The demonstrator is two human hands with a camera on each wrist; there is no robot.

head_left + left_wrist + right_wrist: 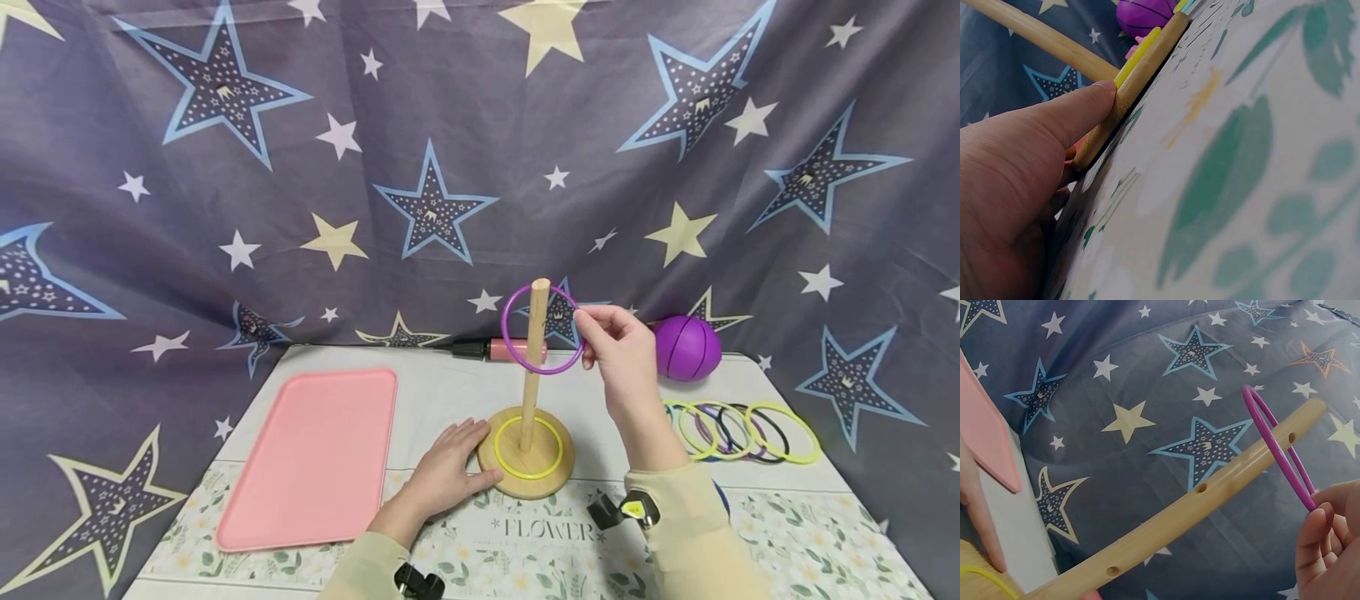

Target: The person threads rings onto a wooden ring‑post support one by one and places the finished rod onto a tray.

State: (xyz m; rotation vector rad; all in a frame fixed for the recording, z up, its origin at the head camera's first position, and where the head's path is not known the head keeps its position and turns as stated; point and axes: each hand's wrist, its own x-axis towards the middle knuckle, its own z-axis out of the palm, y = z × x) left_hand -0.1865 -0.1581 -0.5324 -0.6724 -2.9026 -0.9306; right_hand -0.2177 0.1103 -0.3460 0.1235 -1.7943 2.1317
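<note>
A wooden ring stand has an upright post on a round base. My left hand grips the base's left edge, thumb at the near side and fingers farther back. In the left wrist view the thumb lies against the rim. A yellow ring rests on the base around the post. My right hand pinches a purple ring by its right side between thumb and fingertips. Steeply tilted, this ring encircles the post near its top; the right wrist view shows the purple ring passing both sides of it.
Several coloured rings lie overlapping at the right of the table, partly behind my right forearm. Behind them sits a purple ball. A pink tray lies at the left. A pink and black pump-like object lies along the back edge.
</note>
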